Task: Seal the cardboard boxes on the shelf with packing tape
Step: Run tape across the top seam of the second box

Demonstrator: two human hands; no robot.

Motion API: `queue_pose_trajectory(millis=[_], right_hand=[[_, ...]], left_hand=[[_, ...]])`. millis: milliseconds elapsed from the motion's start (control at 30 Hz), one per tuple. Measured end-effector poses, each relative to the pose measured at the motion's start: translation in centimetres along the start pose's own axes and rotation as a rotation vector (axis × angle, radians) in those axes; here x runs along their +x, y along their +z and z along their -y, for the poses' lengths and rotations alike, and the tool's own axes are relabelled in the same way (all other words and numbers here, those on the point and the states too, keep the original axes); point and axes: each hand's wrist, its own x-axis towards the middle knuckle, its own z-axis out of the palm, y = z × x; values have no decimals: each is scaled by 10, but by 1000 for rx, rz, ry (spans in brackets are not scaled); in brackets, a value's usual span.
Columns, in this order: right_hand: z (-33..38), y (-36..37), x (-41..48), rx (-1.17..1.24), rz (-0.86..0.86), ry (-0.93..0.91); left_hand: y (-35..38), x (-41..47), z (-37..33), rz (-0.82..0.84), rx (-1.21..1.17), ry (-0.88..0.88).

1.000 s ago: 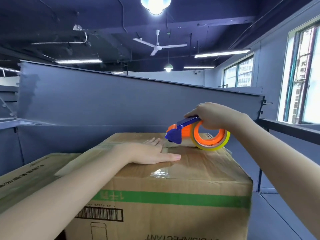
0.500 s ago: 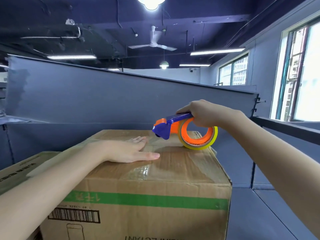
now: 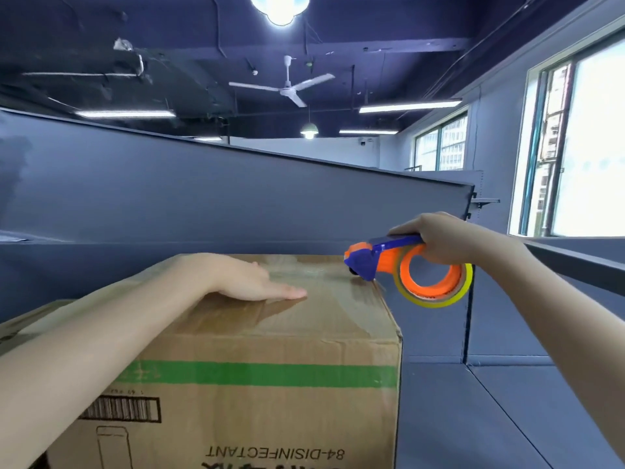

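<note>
**Tape dispenser at the right edge of the box top**

From my remote seat I see the left hand (image 3: 257, 282) lying flat, palm down, on top of the cardboard box (image 3: 270, 384), fingers stretched out straight and together, gripping nothing, only pressing on the lid. The right hand (image 3: 436, 236) is wrapped around the blue handle of the tape dispenser (image 3: 382, 262), fingers curled tight over it from above. The dispenser's blue and orange nose touches the box top just at its right edge, while the roll of packing tape (image 3: 434, 294), yellowish on an orange core, hangs out past that edge over open air. A glossy strip of clear tape (image 3: 304, 275) runs across the lid between my left fingertips and the dispenser's nose; its far end under the nose I cannot make out clearly.

The box sits on the grey-blue shelf (image 3: 507, 418), against the tall grey back panel (image 3: 236, 198). Its near face carries a green stripe (image 3: 270, 374), a barcode (image 3: 121, 408) and upside-down lettering reading "84-DISINFECTANT". A second carton (image 3: 20, 324) shows at the left, just beside the first and partly hidden by my left forearm. Overhead hang a ceiling fan (image 3: 287, 84) and lit lamps; windows (image 3: 575, 147) line the right wall.
</note>
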Motion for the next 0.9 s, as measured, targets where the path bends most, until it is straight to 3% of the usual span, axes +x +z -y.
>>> queue_pose_trajectory(millis=[67, 167, 300, 567, 767, 900], right_hand=[[-2, 0, 0, 7, -19, -7], [-3, 0, -3, 32, -19, -17], [-6, 5, -8, 33, -21, -11], [-15, 18, -14, 110, -16, 36], [-51, 9, -42, 21, 27, 151], [-51, 26, -52, 98, 10, 125]], left_hand=[[-6, -9, -23, 8, 92, 43], [-10, -15, -66, 24, 56, 241], [-1, -10, -107, -23, 37, 342], [9, -15, -93, -114, 91, 323], [8, -19, -95, -66, 140, 269], [4, -18, -95, -40, 83, 320]])
